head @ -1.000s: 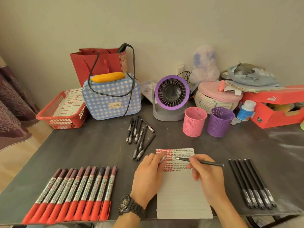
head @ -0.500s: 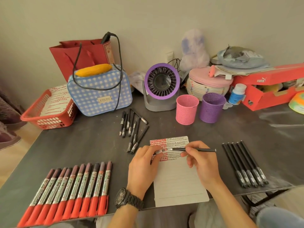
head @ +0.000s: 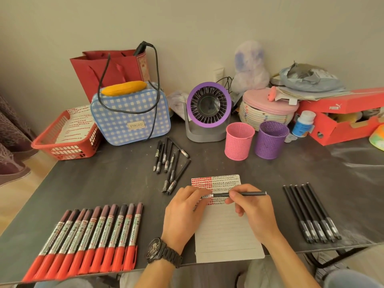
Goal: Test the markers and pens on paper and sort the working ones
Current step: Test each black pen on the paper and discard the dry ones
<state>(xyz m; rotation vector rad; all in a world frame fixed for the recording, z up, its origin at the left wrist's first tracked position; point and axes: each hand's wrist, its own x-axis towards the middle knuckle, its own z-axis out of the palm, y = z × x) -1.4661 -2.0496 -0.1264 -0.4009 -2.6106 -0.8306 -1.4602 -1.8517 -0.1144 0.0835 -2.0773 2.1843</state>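
**Pen testing well along**

Both hands, left [head: 185, 213] and right [head: 252, 213], pinch one pen [head: 239, 194] over the paper [head: 226, 235] at the table's near edge. Its top is filled with marks. Markers [head: 87, 238] near-left, pens [head: 311, 213] near-right; cups [head: 240, 141] look empty

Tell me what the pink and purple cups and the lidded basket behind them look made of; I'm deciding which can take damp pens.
Pink cup and purple cup: rigid perforated sheet, even rows of tiny holes, matte colour; plastic or coated metal mesh, can't tell which. Lidded basket: coiled rope or yarn, judging by stacked cream rings with coloured flecks; its pink lid looks like soft woven fabric.
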